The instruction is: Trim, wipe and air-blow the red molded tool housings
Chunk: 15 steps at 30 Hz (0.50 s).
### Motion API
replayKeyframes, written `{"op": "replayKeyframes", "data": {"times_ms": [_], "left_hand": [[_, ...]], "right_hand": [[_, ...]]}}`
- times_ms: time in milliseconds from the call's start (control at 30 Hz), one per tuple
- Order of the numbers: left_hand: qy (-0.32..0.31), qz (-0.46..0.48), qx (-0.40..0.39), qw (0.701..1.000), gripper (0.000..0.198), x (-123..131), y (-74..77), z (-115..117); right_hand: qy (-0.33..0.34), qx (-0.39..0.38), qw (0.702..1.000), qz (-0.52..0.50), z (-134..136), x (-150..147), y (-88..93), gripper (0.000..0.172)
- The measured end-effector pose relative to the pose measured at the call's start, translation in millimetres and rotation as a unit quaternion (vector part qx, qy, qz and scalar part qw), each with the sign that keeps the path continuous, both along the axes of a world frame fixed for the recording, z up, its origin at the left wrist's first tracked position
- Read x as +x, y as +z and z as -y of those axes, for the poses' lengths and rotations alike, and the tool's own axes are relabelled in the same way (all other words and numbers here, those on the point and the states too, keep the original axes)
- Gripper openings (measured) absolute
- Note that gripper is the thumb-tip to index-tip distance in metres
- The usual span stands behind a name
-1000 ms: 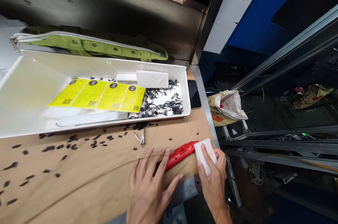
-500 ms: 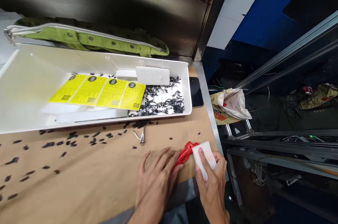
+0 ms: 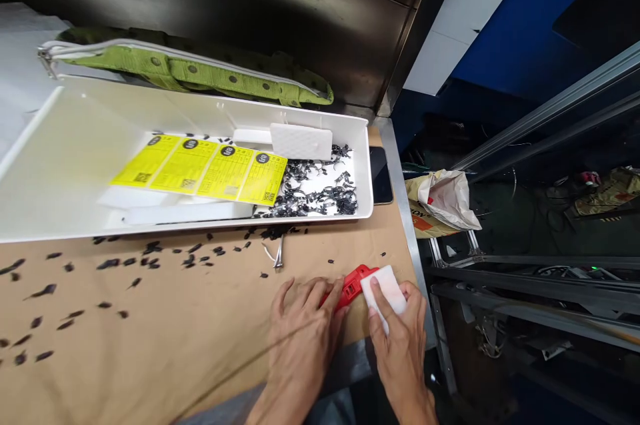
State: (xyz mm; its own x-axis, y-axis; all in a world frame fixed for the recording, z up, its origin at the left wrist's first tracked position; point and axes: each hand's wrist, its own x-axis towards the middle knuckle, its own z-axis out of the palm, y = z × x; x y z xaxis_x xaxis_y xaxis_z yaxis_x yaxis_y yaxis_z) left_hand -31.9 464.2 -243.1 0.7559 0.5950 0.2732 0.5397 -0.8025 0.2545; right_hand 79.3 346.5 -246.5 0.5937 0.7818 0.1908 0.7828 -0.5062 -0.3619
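My left hand [image 3: 303, 328] is closed around one end of a red plastic part [image 3: 355, 283] with small slots, and its fingers hide much of that end. My right hand [image 3: 403, 345] grips a white sponge block [image 3: 389, 290] between thumb and fingers. The sponge lies against the right end of the red part and covers it. Just beyond my left hand, a pair of small metal nippers [image 3: 279, 258] rests on the brown paper [image 3: 200, 318].
A white bin [image 3: 320, 119] holds yellow labels [image 3: 200, 168], white blocks and small black pieces. More black bits [image 3: 193, 258] lie scattered on the paper. A phone [image 3: 381, 175] is by the bin, a green pouch [image 3: 210, 77] behind it. A paper bag [image 3: 445, 201] stands beyond the metal edge.
The view has shifted slightly, so the bin and paper appear further right. The sponge sits a little further left along the red part; both hands keep their grips.
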Motion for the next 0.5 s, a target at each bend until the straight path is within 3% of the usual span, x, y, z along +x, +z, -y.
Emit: {"op": "replayKeyframes", "data": {"times_ms": [500], "left_hand": [[0.038, -0.011, -0.088, 0.995, 0.028, -0.6, -3.7, 7.8]], "right_hand": [[0.013, -0.052, 0.998, 0.028, -15.7, 8.2, 5.0, 0.048]]}}
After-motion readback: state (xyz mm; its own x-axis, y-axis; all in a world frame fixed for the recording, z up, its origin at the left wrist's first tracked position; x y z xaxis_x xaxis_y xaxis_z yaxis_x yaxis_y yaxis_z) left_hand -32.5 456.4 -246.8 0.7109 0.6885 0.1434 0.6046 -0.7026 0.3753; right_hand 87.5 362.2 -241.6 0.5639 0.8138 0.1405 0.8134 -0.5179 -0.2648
